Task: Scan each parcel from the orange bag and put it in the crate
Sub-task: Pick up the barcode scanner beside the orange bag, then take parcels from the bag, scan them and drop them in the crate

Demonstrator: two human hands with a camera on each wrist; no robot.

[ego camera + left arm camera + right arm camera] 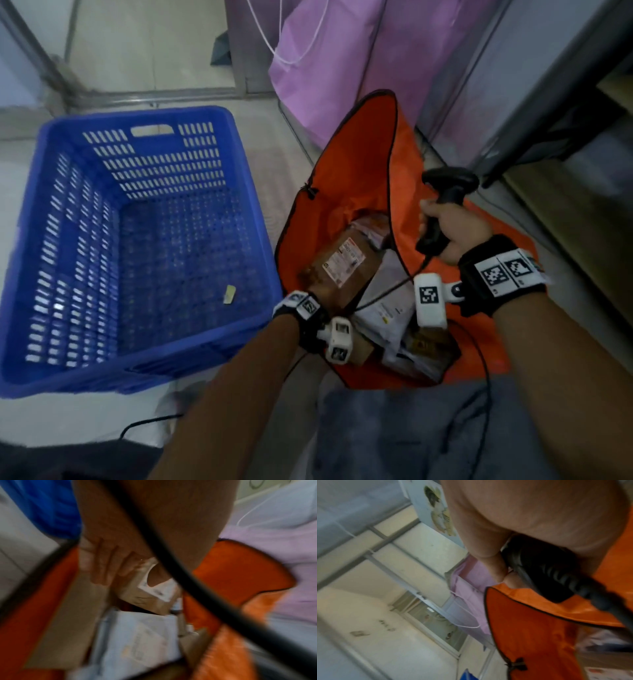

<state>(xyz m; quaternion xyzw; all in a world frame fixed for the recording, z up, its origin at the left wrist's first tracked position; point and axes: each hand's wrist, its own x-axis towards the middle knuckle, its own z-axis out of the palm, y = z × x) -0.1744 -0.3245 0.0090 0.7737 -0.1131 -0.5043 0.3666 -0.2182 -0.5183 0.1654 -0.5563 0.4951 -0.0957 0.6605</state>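
The orange bag [359, 164] lies open on the floor with several parcels inside. My left hand [130, 578] reaches into it and grips a brown parcel [342, 263] with a white label: thumb on the label, fingers [106, 566] under the side. White plastic parcels [387, 308] lie beneath it. My right hand [455, 229] holds a black barcode scanner [448, 185] by its handle over the bag's right side. The blue crate [150, 113] stands to the left and holds only a small yellowish scrap [229, 294].
The scanner's black cable [376, 294] runs across the bag's mouth, down past my right arm. A purple bag [325, 68] stands behind the orange one. Low shelving [565, 212] lines the right side. My grey-clad knee [394, 428] is just in front of the bag.
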